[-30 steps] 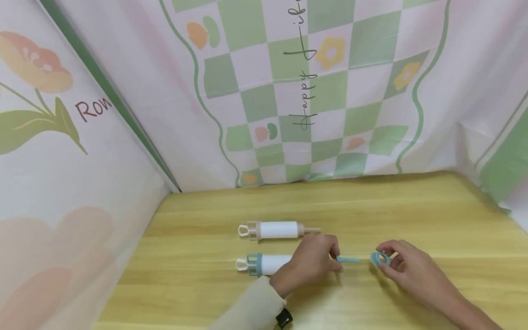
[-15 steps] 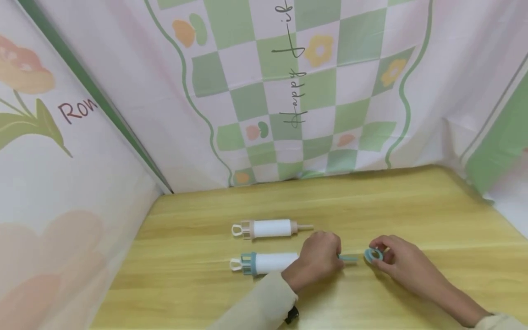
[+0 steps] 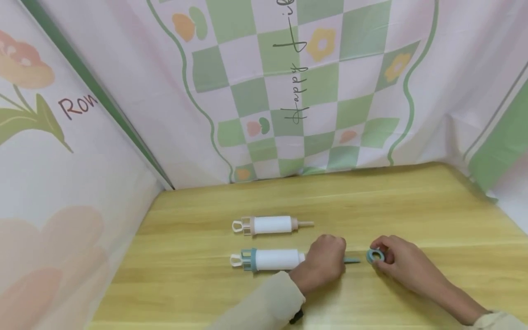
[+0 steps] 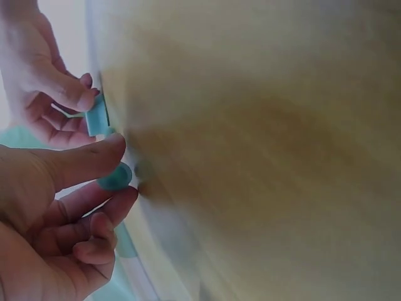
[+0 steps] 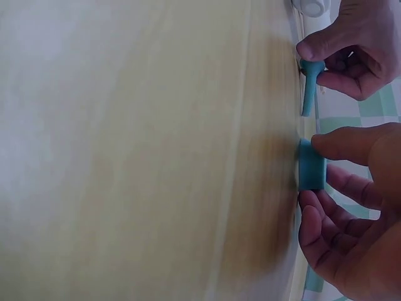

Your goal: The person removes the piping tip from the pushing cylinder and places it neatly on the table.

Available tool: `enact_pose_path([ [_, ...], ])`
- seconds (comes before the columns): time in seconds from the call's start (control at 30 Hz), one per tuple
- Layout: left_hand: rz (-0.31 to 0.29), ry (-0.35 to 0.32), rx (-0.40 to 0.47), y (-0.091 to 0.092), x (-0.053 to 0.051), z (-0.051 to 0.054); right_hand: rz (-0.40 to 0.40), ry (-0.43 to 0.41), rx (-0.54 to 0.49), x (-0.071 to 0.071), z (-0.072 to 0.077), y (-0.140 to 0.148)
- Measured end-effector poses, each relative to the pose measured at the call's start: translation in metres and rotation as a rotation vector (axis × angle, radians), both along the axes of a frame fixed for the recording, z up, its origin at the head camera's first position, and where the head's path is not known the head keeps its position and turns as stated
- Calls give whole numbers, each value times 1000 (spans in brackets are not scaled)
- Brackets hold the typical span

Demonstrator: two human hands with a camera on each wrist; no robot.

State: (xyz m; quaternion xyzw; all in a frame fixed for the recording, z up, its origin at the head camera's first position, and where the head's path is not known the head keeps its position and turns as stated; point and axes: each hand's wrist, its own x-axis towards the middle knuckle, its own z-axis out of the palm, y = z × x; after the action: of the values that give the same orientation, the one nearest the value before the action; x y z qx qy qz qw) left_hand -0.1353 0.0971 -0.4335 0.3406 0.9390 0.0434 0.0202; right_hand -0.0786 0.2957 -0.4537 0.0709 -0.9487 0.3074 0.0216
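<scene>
My left hand [image 3: 323, 263] pinches a teal nozzle [image 3: 352, 260] between thumb and fingertips, its thin spout pointing right. Just left of that hand lies a white tube [image 3: 276, 260] with a teal slotted collar [image 3: 249, 260] and a white loop handle [image 3: 235, 260]. The right wrist view shows the nozzle [image 5: 309, 84] apart from the white tube end [image 5: 311, 6]. My right hand [image 3: 402, 261] holds a teal ring [image 3: 375, 256] by its rim, close to the spout tip but not touching it. In the left wrist view, the nozzle's round base [image 4: 116, 177] shows between the fingers.
Behind lies a similar white syringe-like tube [image 3: 272, 224] with beige ends and a thin beige spout, parallel to the teal one. Everything rests on a wood-grain table [image 3: 185, 293]. A checked curtain [image 3: 321, 91] hangs at the back, and a printed sheet [image 3: 62, 183] on the left.
My left hand has shifted right relative to the teal-ended tube, exposing its narrower white end as the nozzle moves away. The right hand has turned the ring slightly.
</scene>
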Motion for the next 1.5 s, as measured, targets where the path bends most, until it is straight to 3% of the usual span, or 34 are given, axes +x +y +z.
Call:
enact_pose_path([
  [0.23,12,-9,6,2,1,-5,-15,-19,12,0,0,-1],
  [0.57,16,-86,33,1,-1,-2,-22,-43,-23,0,0,1],
  [1.07,26,-114,46,-3,1,1,-61,-58,-42,4,5,1],
  [1.37,-10,-22,59,-9,4,19,-78,-32,28,3,16,4],
  [1.5,-2,-37,56,-14,5,29,-70,5,35,2,22,4],
])
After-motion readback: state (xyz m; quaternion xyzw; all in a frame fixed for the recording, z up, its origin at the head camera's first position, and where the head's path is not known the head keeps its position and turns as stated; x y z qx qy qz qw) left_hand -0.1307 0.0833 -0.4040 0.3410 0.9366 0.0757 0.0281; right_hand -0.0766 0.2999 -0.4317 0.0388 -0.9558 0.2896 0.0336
